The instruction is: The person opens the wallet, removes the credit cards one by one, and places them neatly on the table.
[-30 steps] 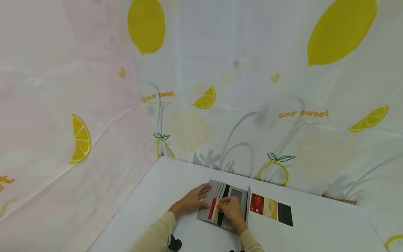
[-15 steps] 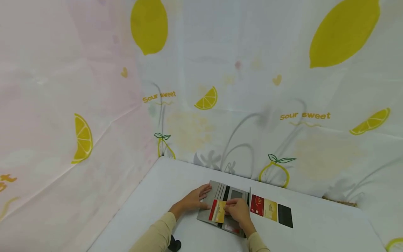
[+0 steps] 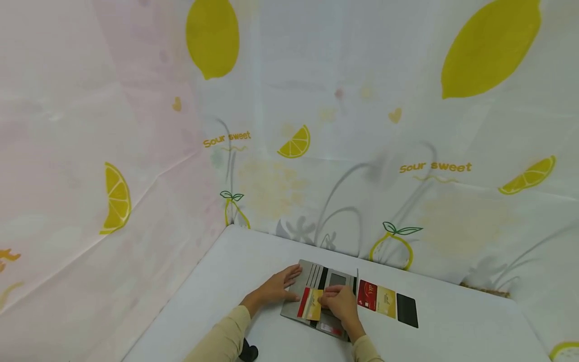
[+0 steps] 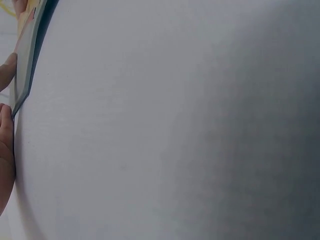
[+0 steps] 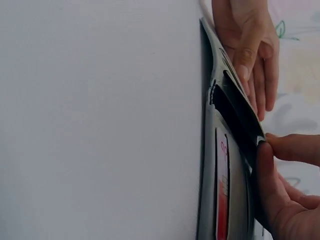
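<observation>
A grey wallet [image 3: 289, 307] lies spread out on the white table in the head view, with card slots and a black strip along its middle. My left hand [image 3: 274, 287] rests on the wallet's left part, thumb on the inside and fingers near the far edge. With thumb and fingertips my right hand [image 3: 340, 303] pinches the right edge of a gold bank card [image 3: 315, 304]. That card sits tilted over the wallet, beside a red card edge [image 3: 303, 301]. The right wrist view shows the pinched card [image 5: 242, 112] from its dark underside, raised at my fingertips.
Right of the wallet, a red VIP card [image 3: 367, 295], another gold card [image 3: 386, 301] and a black card [image 3: 407, 310] lie in a row. A small black object [image 3: 248, 351] is by my left sleeve. A lemon-print curtain [image 3: 298, 191] stands behind the table.
My right hand has moved slightly right and down, and more of the gold card's face shows beside the red edge. My left hand stays in place on the wallet.
</observation>
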Motion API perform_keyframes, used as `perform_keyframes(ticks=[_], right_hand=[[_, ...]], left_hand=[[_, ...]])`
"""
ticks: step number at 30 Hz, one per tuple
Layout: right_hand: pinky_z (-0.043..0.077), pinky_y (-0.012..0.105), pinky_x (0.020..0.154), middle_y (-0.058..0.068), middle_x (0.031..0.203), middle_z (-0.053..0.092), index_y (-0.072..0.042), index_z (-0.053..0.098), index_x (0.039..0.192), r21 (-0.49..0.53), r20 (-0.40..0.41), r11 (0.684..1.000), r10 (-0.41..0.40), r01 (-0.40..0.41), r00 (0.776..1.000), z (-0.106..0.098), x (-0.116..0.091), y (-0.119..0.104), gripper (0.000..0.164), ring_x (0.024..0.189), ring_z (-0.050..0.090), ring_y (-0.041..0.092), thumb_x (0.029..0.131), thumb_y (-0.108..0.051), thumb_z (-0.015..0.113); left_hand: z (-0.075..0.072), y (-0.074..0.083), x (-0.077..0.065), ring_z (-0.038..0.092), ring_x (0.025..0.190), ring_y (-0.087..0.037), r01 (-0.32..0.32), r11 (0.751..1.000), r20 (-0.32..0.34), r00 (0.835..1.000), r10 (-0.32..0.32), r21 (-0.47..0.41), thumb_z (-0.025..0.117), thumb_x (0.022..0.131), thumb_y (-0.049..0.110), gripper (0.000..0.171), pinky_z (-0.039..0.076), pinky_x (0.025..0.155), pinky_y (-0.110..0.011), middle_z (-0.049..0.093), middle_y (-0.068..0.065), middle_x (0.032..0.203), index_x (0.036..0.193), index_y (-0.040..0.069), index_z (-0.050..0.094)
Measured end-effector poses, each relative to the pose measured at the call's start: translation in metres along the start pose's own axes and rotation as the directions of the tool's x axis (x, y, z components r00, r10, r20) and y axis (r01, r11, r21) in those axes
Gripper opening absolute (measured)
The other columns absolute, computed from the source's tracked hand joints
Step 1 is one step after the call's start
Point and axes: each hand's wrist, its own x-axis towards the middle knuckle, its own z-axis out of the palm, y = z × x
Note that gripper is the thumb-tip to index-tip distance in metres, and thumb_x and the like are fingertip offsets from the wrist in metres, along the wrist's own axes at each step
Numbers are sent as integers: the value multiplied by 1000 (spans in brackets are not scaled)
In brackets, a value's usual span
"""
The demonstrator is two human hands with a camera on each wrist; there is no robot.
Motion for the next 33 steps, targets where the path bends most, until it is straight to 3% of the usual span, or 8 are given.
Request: perform_keyframes(ticks=[12, 18, 26, 33], right_hand=[[62, 29, 62, 14, 87, 71, 11, 68, 99, 192, 46, 975, 108, -115, 993, -16, 2, 10, 27, 68, 69, 16, 77, -1, 76], [61, 29, 61, 11, 87, 70, 9, 67, 98, 224, 43, 963, 142, -148, 989, -18, 0, 5, 25, 65, 69, 16, 79, -3, 77], [62, 30, 64, 10, 85, 70, 9, 68, 99, 252, 63, 959, 121, -134, 991, -26, -1, -3, 23, 67, 69, 18, 83, -6, 76], [62, 32, 65, 10, 84, 70, 10, 68, 99, 268, 33, 961, 64, -70, 997, -43, 3, -14, 21, 69, 69, 20, 87, -7, 72]], left_hand=[[-3, -7, -3, 29, 142, -33, 21, 999, -20, 1000, -20, 40, 78, 79, -2, 95, 32, 115, -39, 29, -19, 156, 153, -3, 18], [-3, -8, -2, 30, 142, -33, 9, 999, -11, 1000, -9, 31, 78, 80, 0, 94, 33, 114, -37, 29, -18, 156, 153, -2, 19], [-2, -9, 0, 27, 143, -32, -6, 1000, 2, 1000, 6, 27, 79, 79, -1, 96, 32, 115, -36, 28, -18, 156, 153, -4, 18], [-1, -4, 1, 27, 143, -33, -8, 1000, 3, 1000, 8, 13, 76, 80, -5, 93, 31, 115, -39, 27, -21, 156, 152, -5, 17]])
